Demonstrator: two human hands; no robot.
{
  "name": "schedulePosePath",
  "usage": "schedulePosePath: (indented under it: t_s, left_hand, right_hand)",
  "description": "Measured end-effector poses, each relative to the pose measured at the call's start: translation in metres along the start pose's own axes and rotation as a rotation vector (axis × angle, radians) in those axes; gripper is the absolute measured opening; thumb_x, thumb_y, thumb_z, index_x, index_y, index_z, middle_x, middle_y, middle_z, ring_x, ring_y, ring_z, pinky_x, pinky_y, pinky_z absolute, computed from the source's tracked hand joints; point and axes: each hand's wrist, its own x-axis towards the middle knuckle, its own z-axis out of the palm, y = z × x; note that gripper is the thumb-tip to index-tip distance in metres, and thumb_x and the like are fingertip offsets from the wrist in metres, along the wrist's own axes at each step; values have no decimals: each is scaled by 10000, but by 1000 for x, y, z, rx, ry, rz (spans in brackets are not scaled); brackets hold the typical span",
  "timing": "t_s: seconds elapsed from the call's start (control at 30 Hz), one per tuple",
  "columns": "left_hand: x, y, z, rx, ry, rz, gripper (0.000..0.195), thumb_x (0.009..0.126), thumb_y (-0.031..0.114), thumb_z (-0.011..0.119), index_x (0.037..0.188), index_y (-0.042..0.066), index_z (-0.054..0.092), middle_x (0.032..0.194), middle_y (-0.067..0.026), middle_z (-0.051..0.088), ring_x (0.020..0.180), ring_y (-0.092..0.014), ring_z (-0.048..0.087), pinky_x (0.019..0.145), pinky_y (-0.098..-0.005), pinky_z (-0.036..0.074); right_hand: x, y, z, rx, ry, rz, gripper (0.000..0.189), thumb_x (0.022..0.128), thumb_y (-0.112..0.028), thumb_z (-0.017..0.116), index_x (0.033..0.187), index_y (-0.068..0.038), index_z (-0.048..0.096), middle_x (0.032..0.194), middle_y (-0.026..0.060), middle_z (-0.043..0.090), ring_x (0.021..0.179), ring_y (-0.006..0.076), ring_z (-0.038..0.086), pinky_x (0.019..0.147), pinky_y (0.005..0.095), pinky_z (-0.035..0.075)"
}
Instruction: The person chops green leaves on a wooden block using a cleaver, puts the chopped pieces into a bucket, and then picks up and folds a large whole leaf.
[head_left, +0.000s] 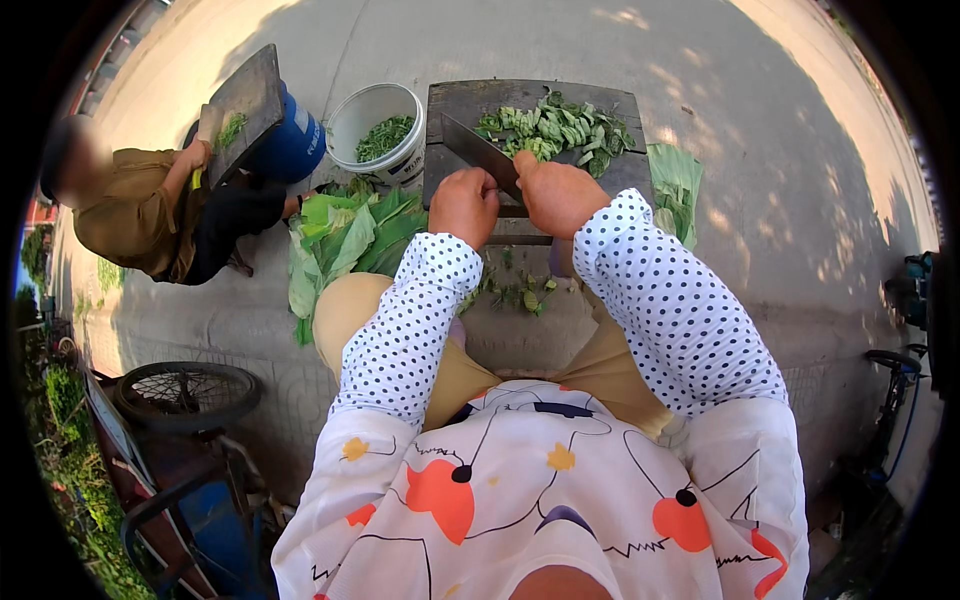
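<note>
My right hand (555, 193) grips a cleaver (482, 151), its broad dark blade slanting up and left over a wooden board (525, 94). Close against the lower part of the blade is my left hand (466, 202), with curled fingers; nothing can be seen in it, though its fingertips are partly hidden. Chopped leafy greens (570, 126) lie heaped on the board, beyond and to the right of my right hand. The board's near edge sits just below my hands.
A white bucket (346, 154) of cut greens stands left of the board. Large leaves (360, 232) lie by my left knee, others (675, 187) at right. Another person (142, 214) sits beside a tilted board (251, 97) and blue barrel (296, 142). A wheel (187, 391) is lower left.
</note>
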Motion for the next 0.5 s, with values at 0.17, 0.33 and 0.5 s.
schedulePosePath:
  t_s: [0.17, 0.33, 0.5]
  left_hand:
    - [-3, -3, 0, -20, 16, 4, 77, 796, 46, 739, 867, 45, 709, 839, -130, 686, 816, -325, 687, 740, -433, 552]
    - [-5, -3, 3, 3, 43, 26, 79, 781, 40, 747, 850, 48, 709, 818, -125, 674, 800, -331, 678, 731, -439, 545]
    - [-5, 2, 3, 12, 57, 59, 89, 771, 40, 749, 847, 46, 704, 813, -122, 674, 798, -339, 675, 734, -444, 543]
  right_hand:
    - [4, 1, 8, 38, -14, -3, 222, 926, -72, 600, 1104, 10, 496, 897, 279, 708, 882, 458, 706, 760, 546, 545]
    - [10, 11, 18, 81, -12, -42, 198, 1012, -149, 561, 1052, 16, 458, 795, 291, 674, 789, 496, 674, 692, 573, 516]
    - [11, -1, 7, 56, -72, -9, 236, 922, -79, 615, 1106, 9, 496, 915, 274, 713, 891, 461, 708, 756, 541, 546]
